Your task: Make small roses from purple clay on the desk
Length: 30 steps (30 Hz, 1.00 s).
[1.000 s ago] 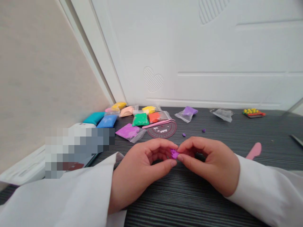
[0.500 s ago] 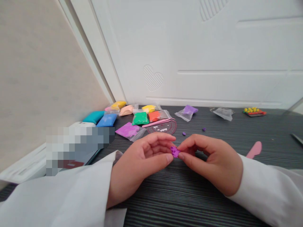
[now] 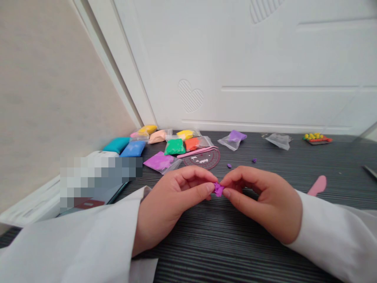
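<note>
A small crumpled piece of purple modelling clay (image 3: 218, 190) is held between my two hands above the dark table. My left hand (image 3: 176, 206) pinches its left side with thumb and index finger. On the other side, the thumb and index finger of my right hand (image 3: 262, 200) close on the clay. Just beyond the hands lie two darker purple bits, one clay bit (image 3: 229, 166) nearer and another clay bit (image 3: 254, 160) farther right. A pink plastic clay knife (image 3: 318, 185) lies beside my right wrist, partly hidden by the sleeve.
Bags of coloured clay, including a green bag (image 3: 174, 147) and a magenta bag (image 3: 159, 162), lie at the back left near pink tweezers (image 3: 197, 152) and a protractor (image 3: 203, 160). A yellow-and-red clay piece (image 3: 316, 138) sits far right. A phone (image 3: 108, 198) lies left.
My left thumb and index finger have come together onto the clay; before, they were apart. My right hand keeps its pinch, almost unmoved.
</note>
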Each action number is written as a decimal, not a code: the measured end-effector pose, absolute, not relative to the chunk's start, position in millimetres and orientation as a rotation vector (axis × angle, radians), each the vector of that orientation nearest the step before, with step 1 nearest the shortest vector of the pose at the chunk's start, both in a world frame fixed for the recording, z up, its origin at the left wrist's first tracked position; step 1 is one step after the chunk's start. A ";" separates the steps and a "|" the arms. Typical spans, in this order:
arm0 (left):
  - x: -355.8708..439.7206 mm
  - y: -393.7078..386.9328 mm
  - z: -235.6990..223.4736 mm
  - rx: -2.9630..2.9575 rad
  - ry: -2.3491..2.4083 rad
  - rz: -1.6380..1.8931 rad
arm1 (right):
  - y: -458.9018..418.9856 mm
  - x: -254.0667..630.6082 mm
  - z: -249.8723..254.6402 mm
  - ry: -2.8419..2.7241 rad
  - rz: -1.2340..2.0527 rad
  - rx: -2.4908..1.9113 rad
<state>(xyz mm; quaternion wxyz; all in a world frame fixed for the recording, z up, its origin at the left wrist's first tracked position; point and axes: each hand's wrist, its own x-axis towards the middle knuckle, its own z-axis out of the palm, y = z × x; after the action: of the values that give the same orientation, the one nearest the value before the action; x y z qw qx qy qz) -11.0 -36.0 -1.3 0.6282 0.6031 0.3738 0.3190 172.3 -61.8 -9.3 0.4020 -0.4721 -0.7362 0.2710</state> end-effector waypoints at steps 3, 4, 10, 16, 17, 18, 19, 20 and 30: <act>-11.1 -36.1 -1.8 1.373 0.847 0.740 | -61.9 172.4 -8.9 -1.849 0.707 -1.201; -11.1 -36.1 -2.0 1.367 0.840 0.744 | -62.1 172.5 -8.8 -1.842 0.714 -1.201; -10.7 -36.2 -2.9 1.342 0.812 0.751 | -62.7 172.2 -8.9 -1.847 0.709 -1.187; -11.1 -35.6 -1.5 1.347 0.824 0.734 | -61.8 172.0 -9.9 -1.840 0.727 -1.206; -11.2 -35.4 -1.0 1.347 0.824 0.728 | -61.6 172.1 -9.9 -1.838 0.735 -1.206; -11.3 -35.2 -0.5 1.348 0.823 0.723 | -61.4 172.1 -9.9 -1.835 0.744 -1.207; -11.2 -35.1 0.0 1.346 0.824 0.722 | -61.3 172.1 -9.9 -1.828 0.754 -1.210; -11.1 -35.1 0.5 1.340 0.826 0.726 | -61.2 172.0 -9.8 -1.818 0.763 -1.214; -11.1 -35.8 -0.8 1.382 0.860 0.716 | -61.6 172.2 -7.5 -1.768 0.869 -1.214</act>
<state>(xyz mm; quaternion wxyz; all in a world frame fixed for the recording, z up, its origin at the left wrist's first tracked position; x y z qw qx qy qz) -11.1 -35.8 -0.8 0.6302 0.6035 0.3754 0.3125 172.2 -61.6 -7.5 0.4022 -0.4802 -0.6996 0.3437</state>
